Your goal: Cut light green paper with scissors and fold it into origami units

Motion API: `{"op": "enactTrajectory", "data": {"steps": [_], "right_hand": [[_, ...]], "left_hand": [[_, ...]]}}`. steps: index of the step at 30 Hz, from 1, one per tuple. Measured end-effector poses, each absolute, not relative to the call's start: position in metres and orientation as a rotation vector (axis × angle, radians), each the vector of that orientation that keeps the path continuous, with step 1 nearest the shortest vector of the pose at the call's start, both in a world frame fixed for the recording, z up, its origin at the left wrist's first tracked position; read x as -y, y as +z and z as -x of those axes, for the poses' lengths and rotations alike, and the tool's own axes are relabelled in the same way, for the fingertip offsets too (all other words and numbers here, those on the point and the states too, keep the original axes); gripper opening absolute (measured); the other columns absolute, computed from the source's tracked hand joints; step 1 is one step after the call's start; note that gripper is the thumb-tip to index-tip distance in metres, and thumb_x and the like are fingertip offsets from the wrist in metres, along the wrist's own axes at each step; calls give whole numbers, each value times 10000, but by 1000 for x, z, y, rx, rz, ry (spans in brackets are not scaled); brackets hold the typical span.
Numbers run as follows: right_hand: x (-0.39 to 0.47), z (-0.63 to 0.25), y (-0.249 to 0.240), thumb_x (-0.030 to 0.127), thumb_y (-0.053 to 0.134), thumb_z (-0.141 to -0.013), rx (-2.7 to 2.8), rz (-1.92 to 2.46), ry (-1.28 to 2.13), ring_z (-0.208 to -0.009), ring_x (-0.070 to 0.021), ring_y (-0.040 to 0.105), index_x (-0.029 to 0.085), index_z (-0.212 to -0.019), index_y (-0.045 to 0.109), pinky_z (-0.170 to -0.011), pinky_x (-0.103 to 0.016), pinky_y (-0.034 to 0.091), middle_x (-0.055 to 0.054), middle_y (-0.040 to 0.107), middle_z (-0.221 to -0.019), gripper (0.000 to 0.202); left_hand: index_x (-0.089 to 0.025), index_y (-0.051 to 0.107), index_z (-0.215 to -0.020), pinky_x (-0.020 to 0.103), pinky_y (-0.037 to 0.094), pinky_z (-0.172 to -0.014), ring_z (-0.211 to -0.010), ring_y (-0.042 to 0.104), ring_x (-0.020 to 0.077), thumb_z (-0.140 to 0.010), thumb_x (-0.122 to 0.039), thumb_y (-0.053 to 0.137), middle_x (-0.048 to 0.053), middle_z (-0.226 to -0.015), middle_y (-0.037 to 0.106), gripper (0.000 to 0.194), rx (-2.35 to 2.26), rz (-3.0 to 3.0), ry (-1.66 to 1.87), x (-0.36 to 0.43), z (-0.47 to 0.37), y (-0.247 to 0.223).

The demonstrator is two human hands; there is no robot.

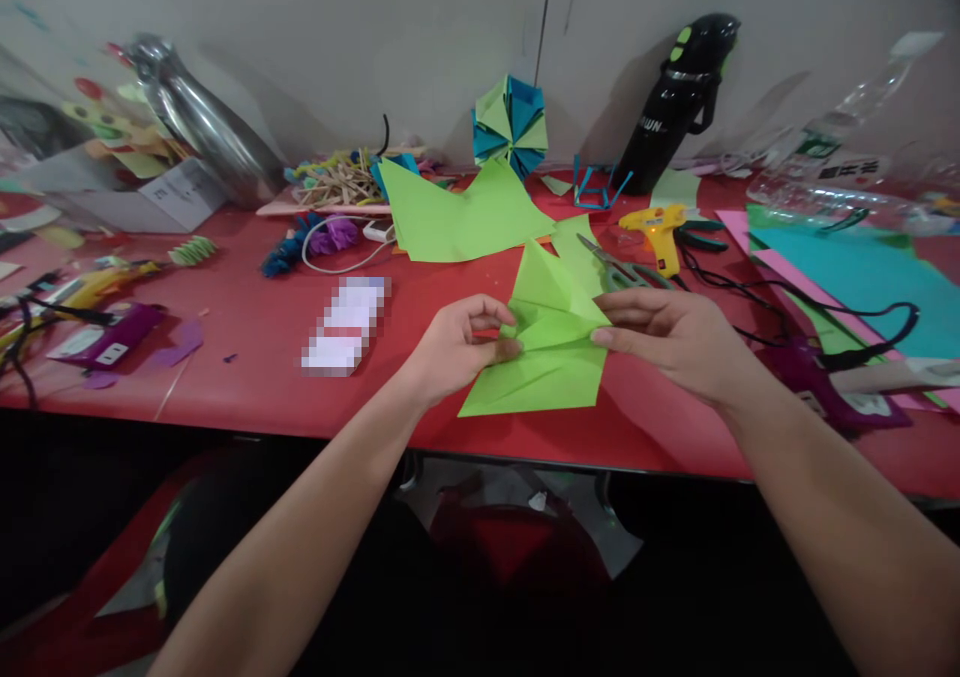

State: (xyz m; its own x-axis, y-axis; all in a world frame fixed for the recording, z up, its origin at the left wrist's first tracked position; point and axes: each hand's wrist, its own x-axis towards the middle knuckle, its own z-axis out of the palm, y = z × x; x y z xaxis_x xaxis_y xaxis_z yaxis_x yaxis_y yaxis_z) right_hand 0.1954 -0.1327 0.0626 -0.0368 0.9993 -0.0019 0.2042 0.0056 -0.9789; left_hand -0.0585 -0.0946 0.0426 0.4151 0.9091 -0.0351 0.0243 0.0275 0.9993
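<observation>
Between my hands, over the front of the red table, is a creased sheet of green paper (540,377), partly folded, with a pointed flap standing up at its far side. My left hand (469,342) pinches its left edge between thumb and fingers. On the opposite edge, my right hand (664,337) grips the paper with the thumb below and the fingers above. Just behind lies a larger green paper piece (465,217) with a notched top edge. Scissors (630,272) with grey-green handles rest beyond my right hand, their blades by a smaller green scrap.
A yellow glue gun (656,232), a black bottle (675,107) and coloured sheets (877,277) are on the right. A blue-and-green paper ornament (511,122) leans at the wall. Leftward are a blurred-out phone (347,327), a steel jug (202,117) and a white box (165,197).
</observation>
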Motion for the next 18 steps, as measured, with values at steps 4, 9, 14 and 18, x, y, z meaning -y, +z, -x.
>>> {"op": "enactTrajectory", "data": {"steps": [4,9,14,18], "right_hand": [[131,-193,58,399,949,-581,1244,1344,1124,-829,-255,771,239,-936,792,-783,-406,664,-46,803,-910,419],[130,-195,52,390,912,-665,1129,1288,1145,-737,-196,762,241,-897,805,-773,-369,670,-30,801,-840,296],[130,-196,52,382,877,-724,1120,1236,1135,-710,-169,747,244,-900,809,-785,-366,667,-22,798,-838,233],[131,-191,52,419,870,-729,1085,1207,1224,-808,-202,761,255,-963,809,-827,-407,658,-34,804,-913,293]], "left_hand": [[-173,599,-852,261,497,-733,-819,621,131,-682,-299,873,13,-882,655,346,-902,-1406,899,95,56,43],[-184,599,-853,272,499,-768,-811,621,127,-700,-274,859,1,-863,651,315,-930,-1441,954,92,57,40],[-185,602,-849,276,498,-780,-823,619,127,-712,-254,849,3,-882,651,291,-919,-1487,991,90,59,39],[-183,595,-852,264,490,-730,-800,611,125,-721,-267,845,6,-889,643,294,-893,-1506,971,93,58,40]]}}
